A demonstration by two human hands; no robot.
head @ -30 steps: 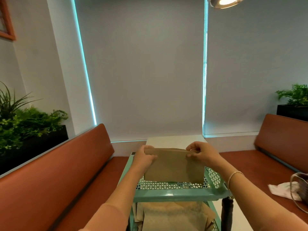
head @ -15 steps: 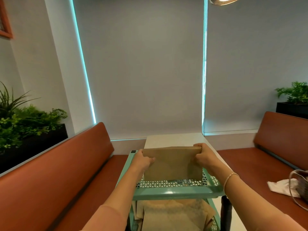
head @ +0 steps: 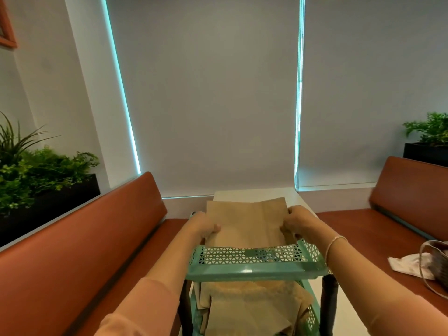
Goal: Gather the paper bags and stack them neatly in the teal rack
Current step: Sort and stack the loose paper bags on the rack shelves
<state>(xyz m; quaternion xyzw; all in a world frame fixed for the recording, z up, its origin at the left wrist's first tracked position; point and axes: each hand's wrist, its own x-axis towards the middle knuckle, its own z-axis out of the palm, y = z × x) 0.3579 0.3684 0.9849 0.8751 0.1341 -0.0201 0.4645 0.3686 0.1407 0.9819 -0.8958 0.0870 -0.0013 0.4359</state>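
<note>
Indoors, a person's left hand point(head: 202, 226) and right hand point(head: 294, 223) gripped the left and right edges of a flat brown paper bag point(head: 247, 224), fingers curled round it, holding it tilted over the top tray of a teal perforated plastic rack point(head: 254, 265). More brown paper bags point(head: 252, 309) lay stacked on the lower shelf. A white table point(head: 252, 194) stood just beyond, between two rust-orange upholstered benches point(head: 80, 241).

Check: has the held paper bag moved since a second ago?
Yes. The paper bag has tipped back and sunk against the teal rack: both hands now grip lower, nearer its front rim.
</note>
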